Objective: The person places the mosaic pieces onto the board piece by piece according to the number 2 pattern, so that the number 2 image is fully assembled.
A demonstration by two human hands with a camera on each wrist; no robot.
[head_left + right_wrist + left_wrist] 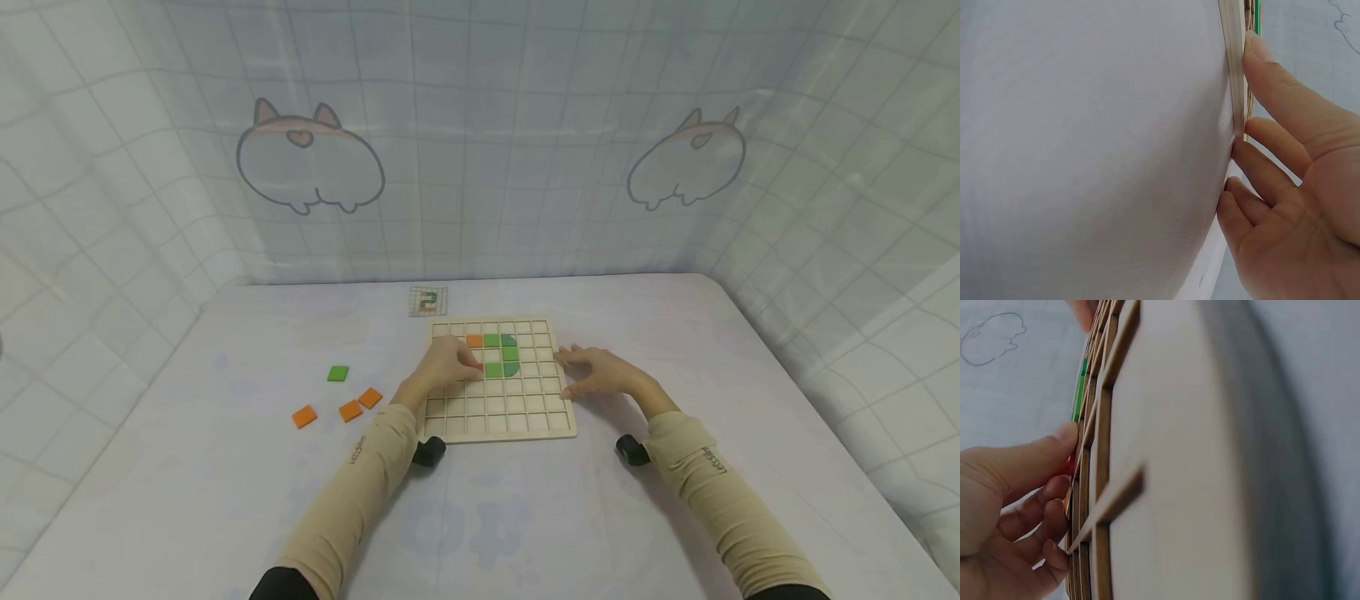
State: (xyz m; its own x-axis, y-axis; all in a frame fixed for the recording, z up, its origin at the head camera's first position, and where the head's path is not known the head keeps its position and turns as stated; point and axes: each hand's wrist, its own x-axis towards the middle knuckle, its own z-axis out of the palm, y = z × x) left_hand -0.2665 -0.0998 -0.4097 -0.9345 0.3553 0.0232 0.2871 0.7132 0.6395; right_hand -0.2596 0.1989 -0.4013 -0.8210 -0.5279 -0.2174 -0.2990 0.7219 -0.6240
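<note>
A wooden grid board point(495, 425) lies on the table. On it sit an orange square tile point(474, 341), green squares point(510, 354) and dark green rounded-corner tiles point(509, 341). My left hand point(447, 362) is over the board's left half, thumb and index finger pinching a red tile point(1072, 464) down at the grid, just left of a green square. The fingers hide most of the red tile. My right hand point(600, 371) rests its thumb and fingertips against the board's right edge point(1235, 81), fingers spread and loosely bent.
Left of the board lie loose orange tiles point(350, 410) and one green tile point(338, 373). A small pattern card point(428, 302) with a gridded figure lies behind the board's far left corner. A curtain point(495, 167) with animal drawings hangs behind the table.
</note>
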